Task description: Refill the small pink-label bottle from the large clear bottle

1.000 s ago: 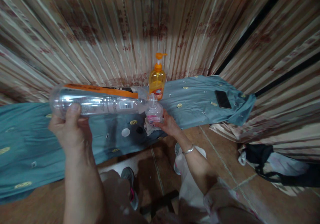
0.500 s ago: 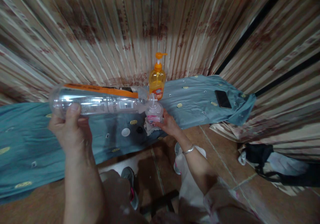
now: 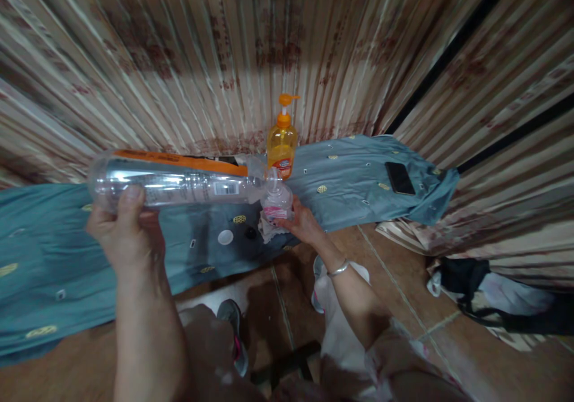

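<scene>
My left hand [image 3: 134,228] is wrapped round the base of a large clear plastic bottle [image 3: 188,180] with an orange and silver label. The bottle lies almost level in the air, its neck pointing right. Its mouth meets the top of a small clear bottle [image 3: 277,201] with a pink label. Fingers of my right hand [image 3: 302,222] close round that small bottle from the right. A crumpled pale cloth [image 3: 268,232] shows just under the small bottle. Whether liquid runs between the two bottles I cannot tell.
Behind stands an orange pump bottle [image 3: 281,145] on the teal patterned cloth [image 3: 350,180]. A white round lid [image 3: 225,237] and a small black cap [image 3: 250,233] lie in front. A phone [image 3: 399,178] rests at right. Pleated curtains [image 3: 201,61] hang behind; dark clothing [image 3: 466,276] lies lower right.
</scene>
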{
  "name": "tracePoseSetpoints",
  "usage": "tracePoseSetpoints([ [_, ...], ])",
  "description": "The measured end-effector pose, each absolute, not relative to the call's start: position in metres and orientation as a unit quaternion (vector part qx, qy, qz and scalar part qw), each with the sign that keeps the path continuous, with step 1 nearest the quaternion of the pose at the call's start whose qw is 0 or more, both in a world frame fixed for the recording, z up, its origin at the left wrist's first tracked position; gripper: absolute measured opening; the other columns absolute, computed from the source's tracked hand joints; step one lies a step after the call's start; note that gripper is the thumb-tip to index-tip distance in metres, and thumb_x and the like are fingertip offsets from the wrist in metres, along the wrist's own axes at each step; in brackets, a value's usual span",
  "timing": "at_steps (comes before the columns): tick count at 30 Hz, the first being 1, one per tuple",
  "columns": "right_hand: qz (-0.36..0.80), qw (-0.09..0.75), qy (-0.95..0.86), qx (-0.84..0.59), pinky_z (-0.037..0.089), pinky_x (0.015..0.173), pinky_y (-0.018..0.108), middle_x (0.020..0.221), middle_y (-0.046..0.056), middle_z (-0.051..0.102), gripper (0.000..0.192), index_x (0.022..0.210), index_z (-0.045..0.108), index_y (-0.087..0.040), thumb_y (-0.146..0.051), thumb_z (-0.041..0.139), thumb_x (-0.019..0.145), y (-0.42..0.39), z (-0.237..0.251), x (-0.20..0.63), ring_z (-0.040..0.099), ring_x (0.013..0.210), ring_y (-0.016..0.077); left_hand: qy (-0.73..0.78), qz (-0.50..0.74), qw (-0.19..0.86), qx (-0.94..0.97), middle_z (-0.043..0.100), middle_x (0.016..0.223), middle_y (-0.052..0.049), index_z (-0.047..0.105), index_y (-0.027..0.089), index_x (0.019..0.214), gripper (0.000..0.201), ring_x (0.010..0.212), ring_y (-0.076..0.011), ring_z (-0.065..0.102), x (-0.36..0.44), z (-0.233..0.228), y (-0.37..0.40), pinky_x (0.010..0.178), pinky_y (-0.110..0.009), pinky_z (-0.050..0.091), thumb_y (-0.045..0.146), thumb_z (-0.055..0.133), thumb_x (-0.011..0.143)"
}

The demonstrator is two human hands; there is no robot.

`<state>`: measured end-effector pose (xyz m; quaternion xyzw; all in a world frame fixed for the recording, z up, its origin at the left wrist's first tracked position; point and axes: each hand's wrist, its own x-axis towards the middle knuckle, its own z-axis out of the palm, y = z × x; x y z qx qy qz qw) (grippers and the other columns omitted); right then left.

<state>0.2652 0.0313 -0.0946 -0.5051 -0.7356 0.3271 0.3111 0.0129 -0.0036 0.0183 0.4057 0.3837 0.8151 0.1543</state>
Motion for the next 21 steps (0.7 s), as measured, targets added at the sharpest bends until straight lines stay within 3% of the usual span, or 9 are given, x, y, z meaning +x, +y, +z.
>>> tracePoseSetpoints([
  [21, 0.326, 0.322, -0.736, -0.498, 0.047, 0.069, 0.029, 0.098, 0.006, 0.065, 0.057, 0.118, 0.043, -0.015, -0.041, 0.066, 0.073, 0.032, -0.0951, 0.2652, 0.063, 0.083, 0.0207, 0.349, 0.838, 0.169, 0.384, 0.061, 0.069, -0.001, 0.065, 0.013, 0.067, 0.021, 0.071, -0.0146, 0.061, 0.009, 0.0142, -0.0019, 0.084, -0.039, 0.049, 0.022, 0.076, 0.05],
])
